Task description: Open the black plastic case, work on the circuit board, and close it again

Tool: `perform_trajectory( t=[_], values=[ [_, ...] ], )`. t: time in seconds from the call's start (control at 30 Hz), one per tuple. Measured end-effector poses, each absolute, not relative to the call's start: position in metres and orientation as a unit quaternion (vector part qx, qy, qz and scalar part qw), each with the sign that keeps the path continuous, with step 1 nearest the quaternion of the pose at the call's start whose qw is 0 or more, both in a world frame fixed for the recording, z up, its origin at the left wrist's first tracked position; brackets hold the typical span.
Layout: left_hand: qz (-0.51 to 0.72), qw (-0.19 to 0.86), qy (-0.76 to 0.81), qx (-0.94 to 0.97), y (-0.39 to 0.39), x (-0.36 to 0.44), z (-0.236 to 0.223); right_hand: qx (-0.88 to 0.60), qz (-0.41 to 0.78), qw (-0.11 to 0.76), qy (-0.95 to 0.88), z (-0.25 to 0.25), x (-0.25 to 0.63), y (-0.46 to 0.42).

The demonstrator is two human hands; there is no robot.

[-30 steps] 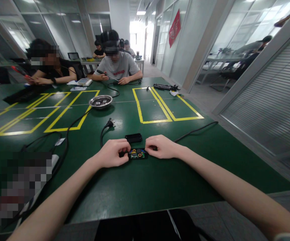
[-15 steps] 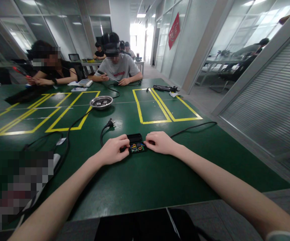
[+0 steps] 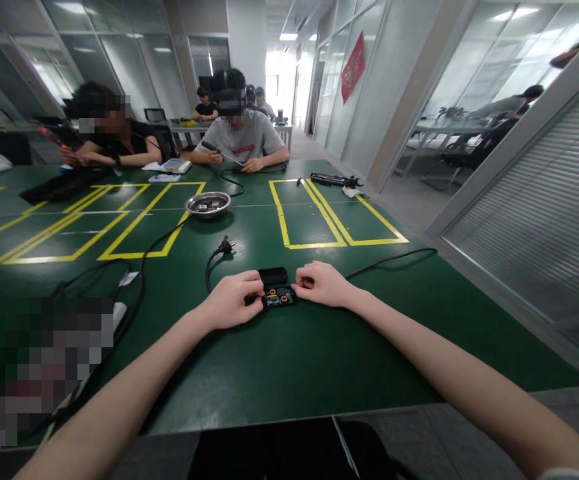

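Observation:
An opened power adapter lies on the green table, its circuit board with copper-coloured coils and yellow and green parts showing. My left hand pinches the adapter's left end, thumb below and fingers above. At the opposite end, my right hand is curled, its fingertips pressed together against the right edge; the exact grip there is partly hidden. Just behind the board sits the black cover half, hollow side up. A cord with a black plug runs out beyond my left hand, and a black cable extends right from behind my right hand.
Beyond the plug is a metal bowl with small metal parts. Yellow tape marks rectangles on the table. Black cables and a blurred-out patch lie at left. A folded black tripod-like object rests far right. Co-workers sit across the table.
The view has shifted slightly, so everything sits a little further right. Both hands stay at the adapter's ends, with only small finger movement.

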State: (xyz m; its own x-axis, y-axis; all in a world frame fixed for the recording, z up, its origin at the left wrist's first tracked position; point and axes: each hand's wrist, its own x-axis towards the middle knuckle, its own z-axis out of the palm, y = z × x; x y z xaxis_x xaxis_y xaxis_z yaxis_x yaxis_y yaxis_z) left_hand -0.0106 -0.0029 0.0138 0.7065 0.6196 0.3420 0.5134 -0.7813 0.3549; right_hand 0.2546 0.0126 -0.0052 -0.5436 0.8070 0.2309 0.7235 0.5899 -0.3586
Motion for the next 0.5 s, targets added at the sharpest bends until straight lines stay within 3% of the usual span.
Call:
perform_trajectory(
  t=[0.2,0.33,0.5],
  values=[
    [0.289,0.030,0.389,0.874,0.007,-0.014,0.006,-0.479,0.047,0.234,-0.845,-0.010,0.257,0.014],
    [0.238,0.081,0.398,0.882,0.010,-0.015,-0.002,-0.462,0.034,0.259,-0.847,-0.016,0.257,0.018],
    [0.267,0.126,0.377,0.878,0.006,-0.011,-0.001,-0.393,0.088,0.287,-0.869,-0.016,0.260,0.018]
  ],
)
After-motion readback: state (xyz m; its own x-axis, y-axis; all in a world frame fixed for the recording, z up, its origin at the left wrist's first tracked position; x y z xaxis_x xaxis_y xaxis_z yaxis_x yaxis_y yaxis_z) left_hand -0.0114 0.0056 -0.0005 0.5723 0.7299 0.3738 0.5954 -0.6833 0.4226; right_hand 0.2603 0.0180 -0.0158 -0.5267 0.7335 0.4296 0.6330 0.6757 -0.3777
